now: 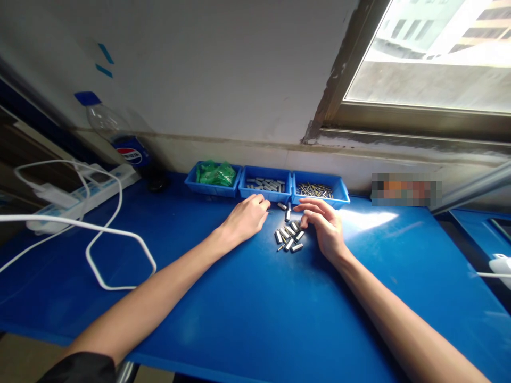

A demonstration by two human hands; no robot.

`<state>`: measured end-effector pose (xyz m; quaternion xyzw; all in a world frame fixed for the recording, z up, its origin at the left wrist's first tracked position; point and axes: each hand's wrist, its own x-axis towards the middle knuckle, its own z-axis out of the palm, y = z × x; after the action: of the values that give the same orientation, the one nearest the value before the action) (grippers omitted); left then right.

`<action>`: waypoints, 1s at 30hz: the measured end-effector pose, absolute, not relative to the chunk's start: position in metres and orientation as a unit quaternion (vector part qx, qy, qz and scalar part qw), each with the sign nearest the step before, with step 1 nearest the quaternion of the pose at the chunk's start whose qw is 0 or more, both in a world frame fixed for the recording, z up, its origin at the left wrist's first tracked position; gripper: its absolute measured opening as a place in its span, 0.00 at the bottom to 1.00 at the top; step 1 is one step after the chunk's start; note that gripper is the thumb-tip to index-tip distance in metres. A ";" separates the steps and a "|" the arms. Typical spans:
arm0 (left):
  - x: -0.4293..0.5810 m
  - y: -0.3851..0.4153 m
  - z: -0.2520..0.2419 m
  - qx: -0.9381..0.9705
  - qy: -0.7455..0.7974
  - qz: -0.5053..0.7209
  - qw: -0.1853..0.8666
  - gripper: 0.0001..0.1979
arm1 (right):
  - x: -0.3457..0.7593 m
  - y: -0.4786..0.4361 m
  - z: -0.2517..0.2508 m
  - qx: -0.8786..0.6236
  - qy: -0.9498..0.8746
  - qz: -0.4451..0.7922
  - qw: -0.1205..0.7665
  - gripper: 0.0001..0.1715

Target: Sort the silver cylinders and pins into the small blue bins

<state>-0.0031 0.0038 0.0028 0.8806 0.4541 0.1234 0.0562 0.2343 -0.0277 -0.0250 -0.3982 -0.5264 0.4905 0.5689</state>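
Note:
Several small grey metal pieces lie in a loose heap on the blue table, between my two hands. My left hand rests on the table just left of the heap, fingers curled under, knuckles up; what is inside them is hidden. My right hand rests on its edge right of the heap, fingers loosely bent and apart, fingertips near the topmost pieces, with nothing seen in it. Behind the hands stand three blue trays: one with green bags, one with grey metal pieces, one with thin pins.
A Pepsi bottle lies against the wall at the back left. A white power strip and looping white cables lie on the table's left side. A white object sits at the right edge. A window is above right.

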 end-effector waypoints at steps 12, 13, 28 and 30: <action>0.001 0.001 0.014 0.881 0.380 0.218 0.177 0.04 | 0.230 -0.031 -0.018 -0.432 -0.547 0.472 0.541 0.14; 0.003 0.001 0.015 0.875 0.372 0.241 0.197 0.06 | 0.229 -0.032 -0.016 -0.438 -0.557 0.470 0.526 0.15; 0.008 -0.005 0.013 0.887 0.342 0.281 0.133 0.06 | 0.227 -0.034 -0.016 -0.456 -0.583 0.493 0.457 0.20; 0.009 -0.005 0.013 0.890 0.334 0.283 0.127 0.05 | 0.228 -0.034 -0.016 -0.457 -0.579 0.497 0.457 0.19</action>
<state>0.0095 -0.0048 0.0128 0.8901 0.3338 0.2828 0.1275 0.2276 -0.0339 -0.0162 -0.4565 -0.5791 0.4971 0.4574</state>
